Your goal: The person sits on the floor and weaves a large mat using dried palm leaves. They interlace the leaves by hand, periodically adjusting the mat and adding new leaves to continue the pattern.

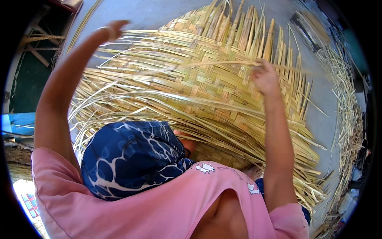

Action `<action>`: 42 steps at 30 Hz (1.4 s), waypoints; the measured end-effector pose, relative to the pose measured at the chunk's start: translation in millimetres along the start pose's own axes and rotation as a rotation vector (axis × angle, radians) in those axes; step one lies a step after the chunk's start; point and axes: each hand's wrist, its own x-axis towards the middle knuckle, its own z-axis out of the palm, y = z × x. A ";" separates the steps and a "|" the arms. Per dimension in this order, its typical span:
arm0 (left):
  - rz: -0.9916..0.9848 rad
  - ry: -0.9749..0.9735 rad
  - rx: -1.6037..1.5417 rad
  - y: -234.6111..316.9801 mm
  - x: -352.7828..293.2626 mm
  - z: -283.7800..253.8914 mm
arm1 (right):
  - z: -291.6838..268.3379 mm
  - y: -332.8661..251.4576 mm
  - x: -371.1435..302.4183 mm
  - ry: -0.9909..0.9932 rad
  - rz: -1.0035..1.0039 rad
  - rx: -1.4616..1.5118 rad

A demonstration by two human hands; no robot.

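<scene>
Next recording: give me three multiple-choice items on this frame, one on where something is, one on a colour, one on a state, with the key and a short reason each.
1. Where is the right hand?
A. On the woven mat
B. On the pink garment
C. Out of view

2. What colour is the patterned cloth at lower centre?
A. Red
B. Dark blue with white
C. Green

3. What is the left hand doing?
A. Lying flat on the floor
B. Raised, fingers on a long strip
C. Gripping a tool

Key: 1 A, the hand rests on the mat's woven strips. 2 B, the cloth is navy with white lines. 3 B, the arm is lifted and the strip runs from its fingers.
</scene>
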 end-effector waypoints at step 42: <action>0.260 -0.641 -1.116 249.3 -18.7 82.9 | 34.2 38.4 -8.2 -0.005 0.051 -0.041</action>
